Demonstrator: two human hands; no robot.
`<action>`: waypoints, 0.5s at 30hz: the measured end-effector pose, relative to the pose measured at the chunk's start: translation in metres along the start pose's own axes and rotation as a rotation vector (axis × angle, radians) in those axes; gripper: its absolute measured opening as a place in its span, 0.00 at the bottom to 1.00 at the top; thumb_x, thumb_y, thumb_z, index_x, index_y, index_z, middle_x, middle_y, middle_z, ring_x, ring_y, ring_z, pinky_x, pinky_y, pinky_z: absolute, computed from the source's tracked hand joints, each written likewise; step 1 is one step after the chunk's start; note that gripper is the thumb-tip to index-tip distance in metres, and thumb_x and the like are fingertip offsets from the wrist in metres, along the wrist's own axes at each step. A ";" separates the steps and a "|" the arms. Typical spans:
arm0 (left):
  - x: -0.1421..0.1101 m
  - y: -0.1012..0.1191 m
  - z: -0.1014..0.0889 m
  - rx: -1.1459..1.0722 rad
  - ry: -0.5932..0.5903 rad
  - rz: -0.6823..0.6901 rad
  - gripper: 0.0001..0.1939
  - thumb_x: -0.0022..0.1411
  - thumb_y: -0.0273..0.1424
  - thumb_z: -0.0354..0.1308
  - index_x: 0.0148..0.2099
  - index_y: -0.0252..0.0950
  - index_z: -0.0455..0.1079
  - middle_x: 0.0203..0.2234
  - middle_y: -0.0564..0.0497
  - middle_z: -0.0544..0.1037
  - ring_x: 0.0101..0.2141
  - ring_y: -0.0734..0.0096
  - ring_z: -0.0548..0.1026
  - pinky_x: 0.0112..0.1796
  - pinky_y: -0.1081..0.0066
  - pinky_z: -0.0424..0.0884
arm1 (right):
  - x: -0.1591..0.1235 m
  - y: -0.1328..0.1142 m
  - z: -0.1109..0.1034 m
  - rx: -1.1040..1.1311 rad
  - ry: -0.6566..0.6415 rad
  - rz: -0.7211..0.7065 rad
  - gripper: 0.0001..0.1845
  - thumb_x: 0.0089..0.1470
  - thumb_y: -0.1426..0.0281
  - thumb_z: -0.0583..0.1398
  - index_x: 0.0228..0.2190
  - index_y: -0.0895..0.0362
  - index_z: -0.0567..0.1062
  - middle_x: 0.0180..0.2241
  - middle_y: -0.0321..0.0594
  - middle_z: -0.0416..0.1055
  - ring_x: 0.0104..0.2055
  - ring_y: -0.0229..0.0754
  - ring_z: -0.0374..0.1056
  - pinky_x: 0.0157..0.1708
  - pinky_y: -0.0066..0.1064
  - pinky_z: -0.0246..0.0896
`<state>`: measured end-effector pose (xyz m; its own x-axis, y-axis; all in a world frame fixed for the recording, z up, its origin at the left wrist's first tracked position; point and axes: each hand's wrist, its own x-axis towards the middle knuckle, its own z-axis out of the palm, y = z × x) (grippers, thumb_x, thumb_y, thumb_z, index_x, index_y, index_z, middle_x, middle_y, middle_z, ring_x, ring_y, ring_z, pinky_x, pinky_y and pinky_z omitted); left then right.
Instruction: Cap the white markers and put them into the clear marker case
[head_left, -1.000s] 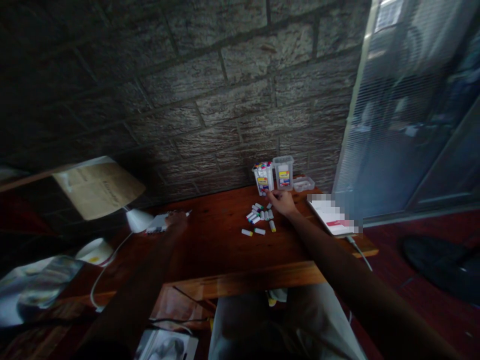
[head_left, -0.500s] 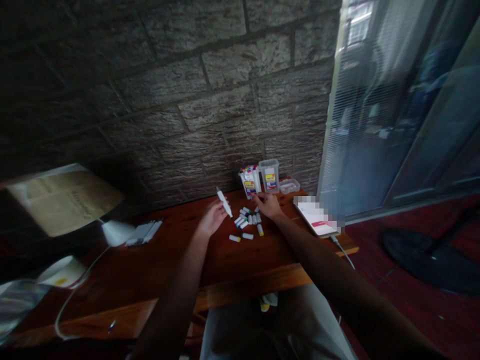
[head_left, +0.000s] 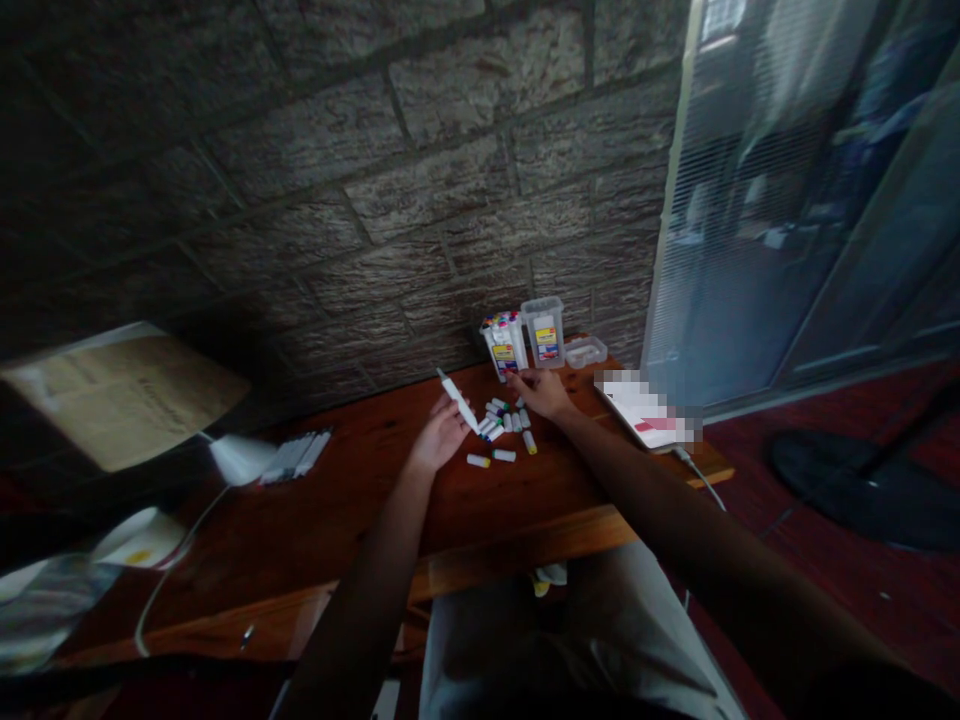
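My left hand grips a white uncapped marker, its thin tip slanting up and away to the left. Over the far side of a pile of loose marker caps, my right hand is pinched closed; whatever sits between its fingertips is too small to make out. Just behind that hand stands a clear box packed with markers, bright colours at their tops. Beside it is a second clear box. Further left on the table, several white markers lie side by side.
A shallow clear lid lies by the boxes. On the right rests a partly blurred white device with a cable. A lamp and a white bowl stand left on the wooden table, against a stone wall.
My left hand has come from the row of markers on the left to near the caps, bringing one marker. My right hand stays pinched by the boxes. The view has shifted right.
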<state>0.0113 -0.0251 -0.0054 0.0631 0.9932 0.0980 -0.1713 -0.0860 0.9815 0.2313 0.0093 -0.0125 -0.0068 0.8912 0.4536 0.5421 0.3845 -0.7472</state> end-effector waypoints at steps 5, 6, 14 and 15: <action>-0.001 0.001 0.000 -0.135 0.010 -0.025 0.07 0.59 0.33 0.59 0.41 0.40 0.73 0.35 0.50 0.79 0.40 0.67 0.77 0.43 0.63 0.72 | 0.003 0.006 0.003 -0.054 -0.045 0.056 0.11 0.56 0.64 0.60 0.31 0.55 0.81 0.29 0.39 0.79 0.30 0.41 0.73 0.29 0.27 0.60; -0.002 0.002 0.000 -0.169 0.019 -0.041 0.06 0.60 0.32 0.59 0.41 0.40 0.73 0.34 0.50 0.79 0.39 0.68 0.77 0.42 0.64 0.72 | 0.003 0.008 0.003 -0.065 -0.071 0.063 0.09 0.55 0.65 0.61 0.31 0.55 0.81 0.29 0.39 0.79 0.30 0.41 0.73 0.30 0.27 0.61; -0.007 0.010 0.008 -0.457 -0.028 -0.137 0.07 0.54 0.23 0.61 0.36 0.37 0.74 0.28 0.53 0.79 0.31 0.73 0.77 0.38 0.70 0.72 | 0.005 0.010 0.003 -0.104 -0.234 0.076 0.08 0.51 0.73 0.62 0.35 0.55 0.80 0.37 0.36 0.79 0.38 0.40 0.74 0.40 0.27 0.66; -0.006 0.010 0.008 -0.473 -0.035 -0.137 0.07 0.53 0.22 0.61 0.36 0.37 0.74 0.28 0.52 0.79 0.31 0.73 0.77 0.38 0.70 0.72 | 0.005 0.009 0.002 -0.110 -0.230 0.092 0.10 0.51 0.74 0.62 0.36 0.54 0.80 0.38 0.37 0.79 0.39 0.40 0.75 0.40 0.27 0.66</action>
<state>0.0175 -0.0329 0.0048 0.1479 0.9889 -0.0135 -0.5865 0.0987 0.8039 0.2343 0.0180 -0.0183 -0.1374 0.9572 0.2549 0.6373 0.2824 -0.7170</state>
